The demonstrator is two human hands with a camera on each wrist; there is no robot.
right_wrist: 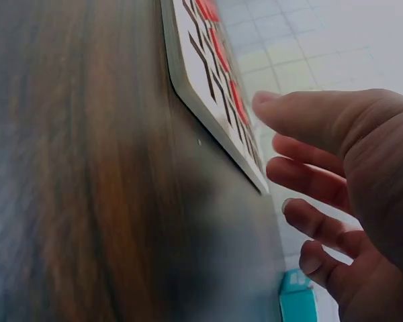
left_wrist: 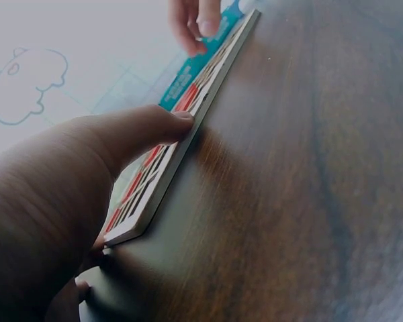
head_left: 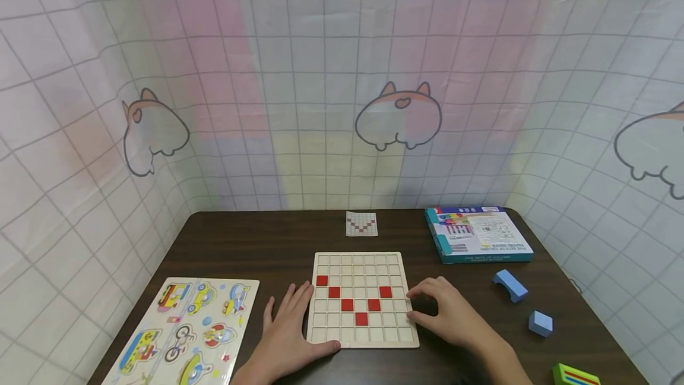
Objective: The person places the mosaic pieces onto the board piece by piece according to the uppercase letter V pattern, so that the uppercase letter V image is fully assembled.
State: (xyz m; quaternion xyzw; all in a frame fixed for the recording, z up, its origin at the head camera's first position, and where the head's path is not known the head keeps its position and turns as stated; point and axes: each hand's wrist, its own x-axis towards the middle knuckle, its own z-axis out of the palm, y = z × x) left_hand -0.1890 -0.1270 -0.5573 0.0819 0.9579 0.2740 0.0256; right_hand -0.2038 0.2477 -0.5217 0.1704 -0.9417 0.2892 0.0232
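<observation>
A pale wooden grid board (head_left: 355, 270) lies flat on the dark table, with several red squares (head_left: 361, 318) set in a V. My left hand (head_left: 285, 337) rests at its lower left corner, fingers stretched along the left edge and thumb on the bottom edge. In the left wrist view the thumb (left_wrist: 144, 127) lies on the board's rim. At the right edge is my right hand (head_left: 449, 314), thumb and fingers loosely bent. The right wrist view shows a gap between its thumb (right_wrist: 302, 111) and fingers, with nothing held there.
Behind the board lies a small pattern card (head_left: 361, 224) with a red V. A boxed set (head_left: 481, 236) sits at the back right. Blue arch (head_left: 510, 286), blue block (head_left: 541, 324) and green block (head_left: 574, 375) line the right side. A vehicle puzzle board (head_left: 184, 328) is at left.
</observation>
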